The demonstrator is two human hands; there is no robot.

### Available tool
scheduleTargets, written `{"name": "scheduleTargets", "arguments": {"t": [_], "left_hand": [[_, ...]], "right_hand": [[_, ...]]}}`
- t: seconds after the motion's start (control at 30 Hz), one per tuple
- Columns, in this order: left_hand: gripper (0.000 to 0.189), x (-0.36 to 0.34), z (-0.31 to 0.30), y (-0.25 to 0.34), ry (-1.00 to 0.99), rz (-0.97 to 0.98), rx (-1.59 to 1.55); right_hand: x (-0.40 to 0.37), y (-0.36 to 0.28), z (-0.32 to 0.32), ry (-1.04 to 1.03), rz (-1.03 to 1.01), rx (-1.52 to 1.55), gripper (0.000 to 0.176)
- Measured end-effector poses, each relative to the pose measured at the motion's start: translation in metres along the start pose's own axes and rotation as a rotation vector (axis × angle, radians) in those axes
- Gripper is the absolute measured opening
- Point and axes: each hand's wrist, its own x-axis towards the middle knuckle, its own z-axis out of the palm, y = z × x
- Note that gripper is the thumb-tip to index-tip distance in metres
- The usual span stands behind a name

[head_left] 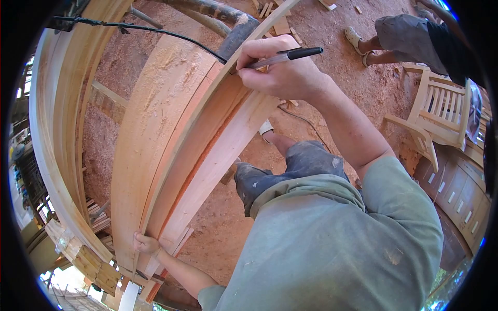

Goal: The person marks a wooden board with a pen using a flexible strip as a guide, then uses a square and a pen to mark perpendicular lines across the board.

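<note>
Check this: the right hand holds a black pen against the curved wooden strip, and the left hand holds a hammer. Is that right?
Not quite. The head view shows the left hand holding no hammer: it grips the lower end of the curved wooden strip. The right hand does hold the black pen against the strip.

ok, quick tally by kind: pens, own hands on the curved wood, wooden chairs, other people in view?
Pen: 1
Hands on the curved wood: 2 (right hand, left hand)
Wooden chair: 1
Other person: 1
Total: 5
</note>
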Motion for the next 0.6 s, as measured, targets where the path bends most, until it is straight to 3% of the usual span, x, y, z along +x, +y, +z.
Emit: {"name": "scheduleTargets", "arguments": {"t": [0.6], "left_hand": [[0.043,-0.001,0.002,-0.005,-0.004,0.002,-0.012]], "right_hand": [[0.001,0.002,0.001,0.012,-0.015,0.011,0.007]]}}
